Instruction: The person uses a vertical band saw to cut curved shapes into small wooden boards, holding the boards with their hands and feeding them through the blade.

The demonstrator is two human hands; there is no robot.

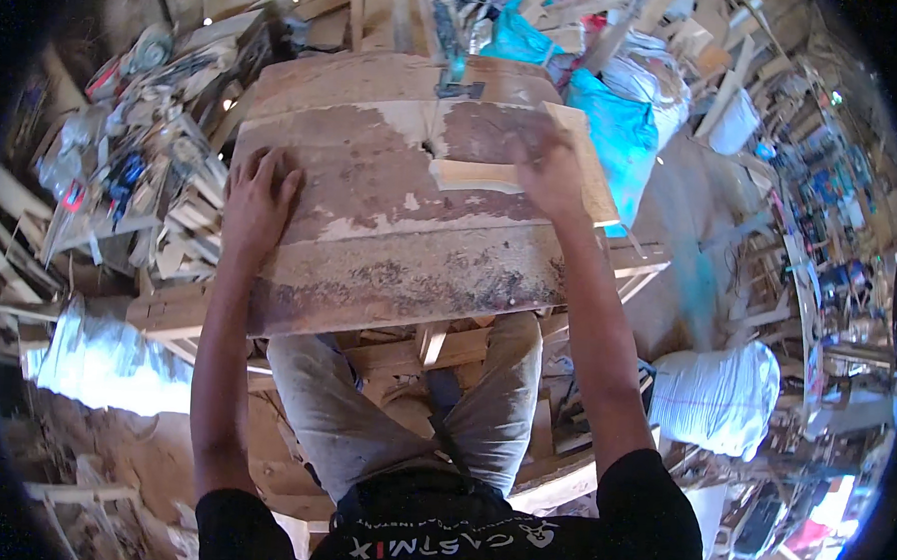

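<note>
A worn wooden work board, stained brown with pale scraped patches, lies in front of me above my knees. My left hand rests flat on its left edge, fingers apart and holding nothing. A pale wood piece with curved sides lies near the middle of the board, left of a small dark notch. Over its right end is my right hand, smeared by motion, so its grip is hidden. Just beyond that hand, a light wooden plank lies along the board's right edge.
A dark metal fitting sits at the board's far edge, below a blurred upright part. Bright blue bags stand at the far right. Scrap wood is heaped at left. A white sack lies right of my legs.
</note>
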